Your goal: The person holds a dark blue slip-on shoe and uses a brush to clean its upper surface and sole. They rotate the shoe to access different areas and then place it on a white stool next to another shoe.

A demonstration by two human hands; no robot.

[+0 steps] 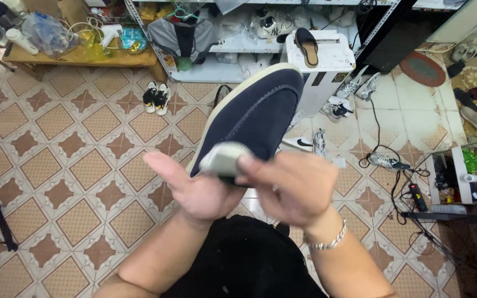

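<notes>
- Navy suede slip-on shoe (258, 113) held up in front of the chest, toe pointing up and away, pale sole edge running along its left and top outline, well above the tiled floor (56, 165)
- Looks light and semi-soft: upper would give under a pinch, sole rim is the stiff part; best hold is at the heel end or along the sole edge, not the toe box
- Suede nap marks easily, so I'd judge flat, light strokes over hard pressure; not slippery, not fragile
- Left hand (197, 190) sits under the heel end, palm up, thumb spread out to the left; fingers go behind the shoe, so it seems to carry it, exact grip hidden
- Right hand (293, 185) closed around a small pale block (224, 157), probably an eraser or brush, pressed to the upper near the heel opening; hand is motion-blurred
- Metal bracelet (327, 241) on the right wrist
- Beyond the shoe: white box-shaped appliance (327, 60) with a dark slipper (307, 47) lying on top
- Loose sneakers on the floor just beside the appliance, a black-and-white pair (155, 97) further left
- Wooden table (78, 55) with bags and clutter at top left, shelf rack (233, 41) with wrapped shoes behind
- Power strip (418, 197) and cables at right
</notes>
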